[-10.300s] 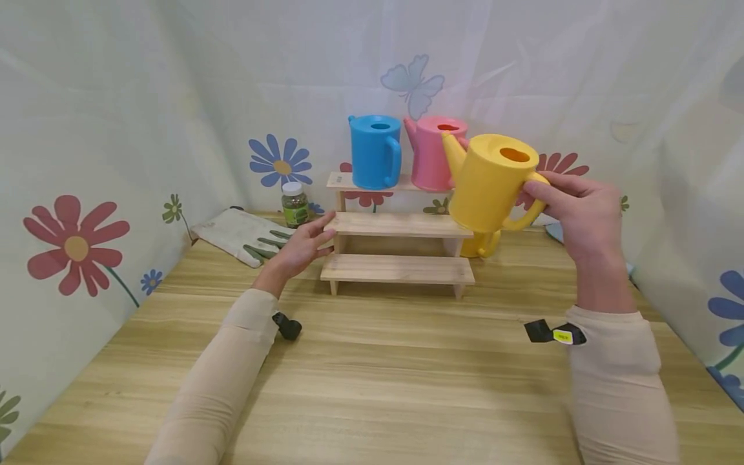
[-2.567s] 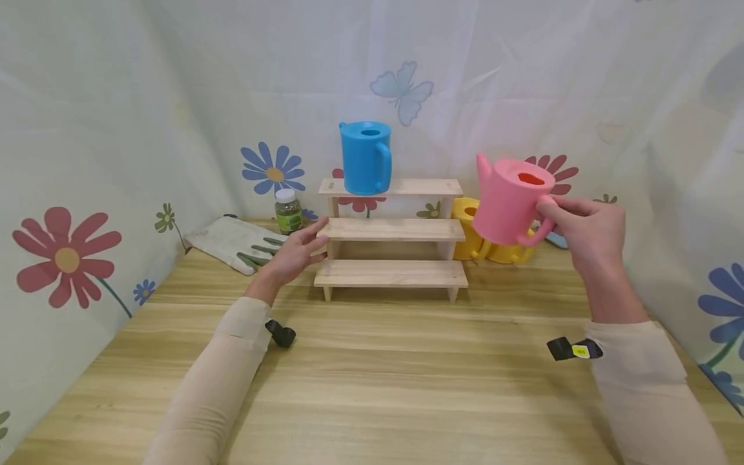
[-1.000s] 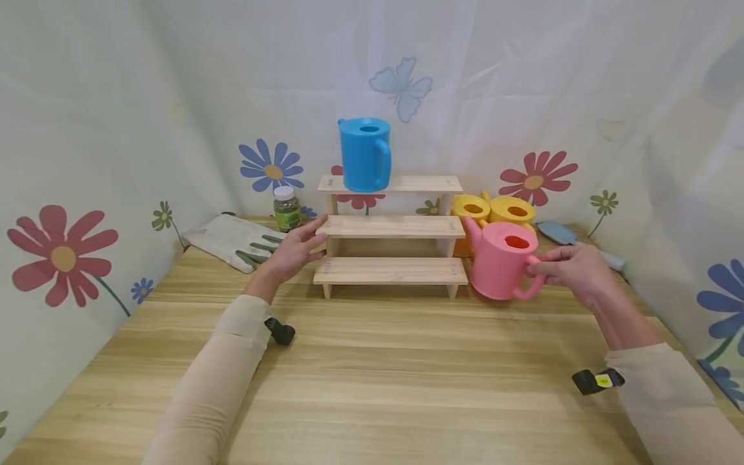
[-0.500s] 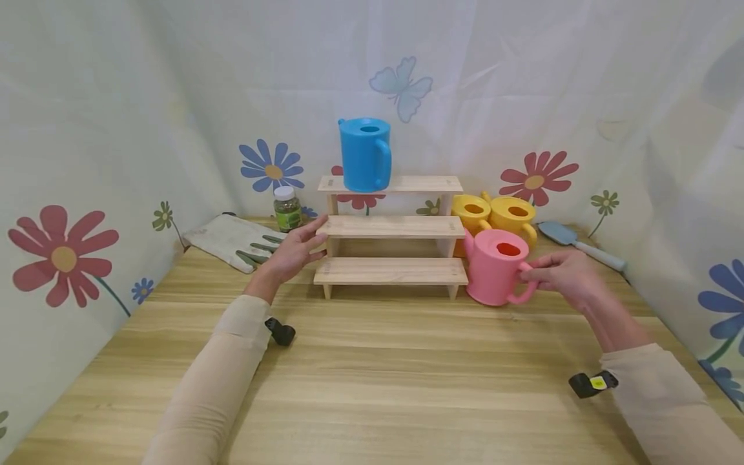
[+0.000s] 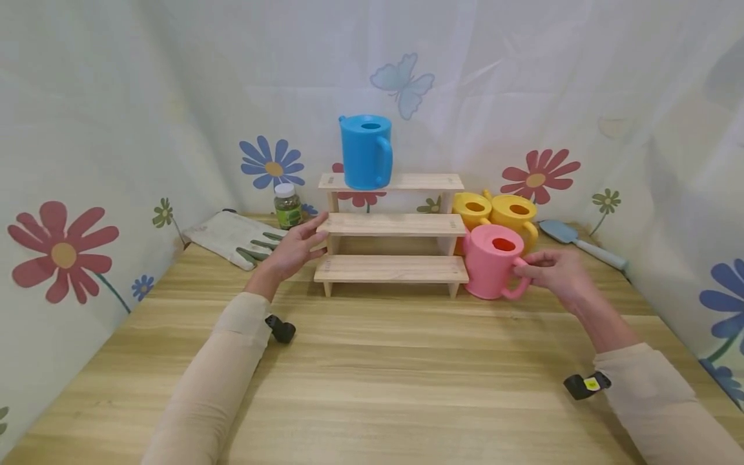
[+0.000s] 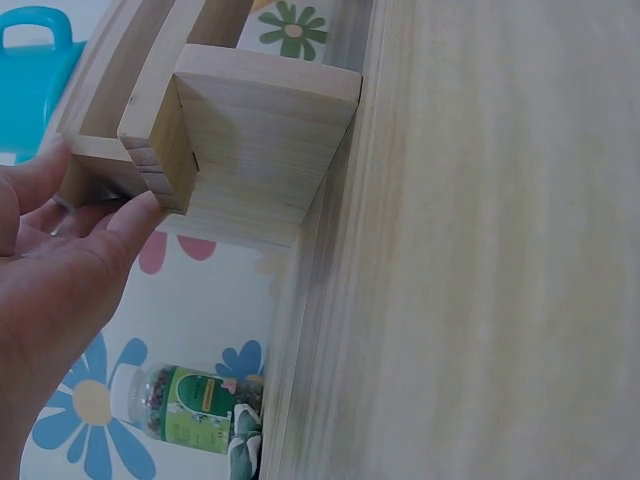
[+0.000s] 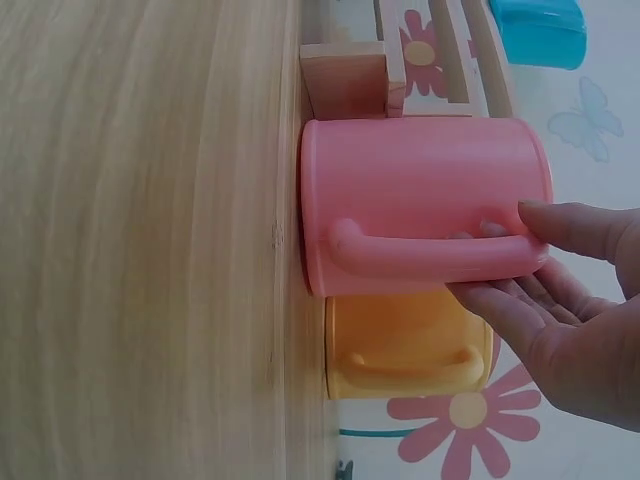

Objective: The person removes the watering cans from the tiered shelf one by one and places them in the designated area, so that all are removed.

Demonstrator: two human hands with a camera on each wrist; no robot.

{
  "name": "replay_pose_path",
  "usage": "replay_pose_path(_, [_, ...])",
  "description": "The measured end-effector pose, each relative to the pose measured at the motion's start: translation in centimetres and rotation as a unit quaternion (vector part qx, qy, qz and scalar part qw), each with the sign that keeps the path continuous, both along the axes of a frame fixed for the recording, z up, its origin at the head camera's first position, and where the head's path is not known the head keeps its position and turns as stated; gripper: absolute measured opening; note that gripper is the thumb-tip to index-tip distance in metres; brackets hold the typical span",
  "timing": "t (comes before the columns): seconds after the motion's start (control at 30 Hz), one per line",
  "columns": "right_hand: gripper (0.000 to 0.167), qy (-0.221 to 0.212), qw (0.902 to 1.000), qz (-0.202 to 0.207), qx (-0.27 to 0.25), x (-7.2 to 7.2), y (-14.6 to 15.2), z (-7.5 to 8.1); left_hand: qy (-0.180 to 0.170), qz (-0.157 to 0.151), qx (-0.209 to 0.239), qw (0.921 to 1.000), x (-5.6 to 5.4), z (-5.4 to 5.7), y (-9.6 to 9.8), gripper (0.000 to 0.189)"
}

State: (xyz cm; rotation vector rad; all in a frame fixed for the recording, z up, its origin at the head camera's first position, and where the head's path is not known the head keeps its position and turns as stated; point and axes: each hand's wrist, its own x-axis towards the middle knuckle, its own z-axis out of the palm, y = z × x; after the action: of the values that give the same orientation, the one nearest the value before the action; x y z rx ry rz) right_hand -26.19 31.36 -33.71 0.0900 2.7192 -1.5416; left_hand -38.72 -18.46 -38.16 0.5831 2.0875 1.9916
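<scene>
My right hand (image 5: 558, 274) pinches the handle of the pink watering can (image 5: 489, 265). The can stands upright on the table, close to the right end of the wooden step shelf (image 5: 395, 268); its spout is mostly hidden. My left hand (image 5: 293, 250) holds the shelf's left end at the middle step, thumb and fingers about the board's corner in the left wrist view. A blue watering can (image 5: 365, 155) sits on the top step, left of centre. Two yellow watering cans, the left one (image 5: 469, 205) and the right one (image 5: 513, 208), stand behind the pink can.
A white and green garden glove (image 5: 227, 237) lies at the back left beside a white-lidded jar (image 5: 287, 206). At the back right lies a hand trowel (image 5: 581, 243). Flower-printed curtains (image 5: 453, 84) enclose the wooden table (image 5: 401, 381).
A yellow can, then the pink can, left the right side of the shelf's top. My right hand lowered the pink can to the table and shifted it slightly left. My left hand stayed at the shelf.
</scene>
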Motion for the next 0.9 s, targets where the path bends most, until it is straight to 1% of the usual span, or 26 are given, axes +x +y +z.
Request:
replay_pose_path(0.2, [0.056, 0.003, 0.9998, -0.005, 0.018, -0.2, -0.2, -0.3, 0.002, 0.003, 0.002, 1.0000, 0.0, 0.3, 0.1, 0.060])
replay_pose_path(0.53, [0.057, 0.006, 0.9999, -0.013, 0.008, -0.3, -0.5, -1.0, -0.002, 0.001, 0.002, 1.0000, 0.2, -0.1, 0.0, 0.060])
replay_pose_path(0.6, [0.059, 0.003, 0.9999, -0.013, 0.003, -0.3, -0.4, -1.0, -0.002, 0.000, 0.001, 1.0000, 0.3, -0.1, 0.0, 0.060])
replay_pose_path(0.67, [0.064, 0.001, 0.9999, -0.014, 0.009, -0.2, -0.4, -0.9, -0.001, 0.000, -0.004, 1.0000, 0.2, -0.1, 0.0, 0.060])
replay_pose_path(0.77, [0.069, 0.025, 0.9985, -0.025, 0.041, 0.2, 0.0, -0.1, 0.002, -0.002, -0.007, 1.0000, 0.2, -0.1, 0.1, 0.060])
replay_pose_path(0.83, [0.071, 0.057, 0.9947, -0.045, 0.072, 0.6, 0.4, 0.7, 0.004, -0.003, -0.006, 1.0000, 0.1, 0.0, 0.0, 0.060])
replay_pose_path(0.9, [0.071, 0.089, 0.9901, -0.066, 0.087, 1.0, 0.7, 1.6, 0.006, -0.003, -0.004, 1.0000, 0.1, 0.1, 0.0, 0.060])
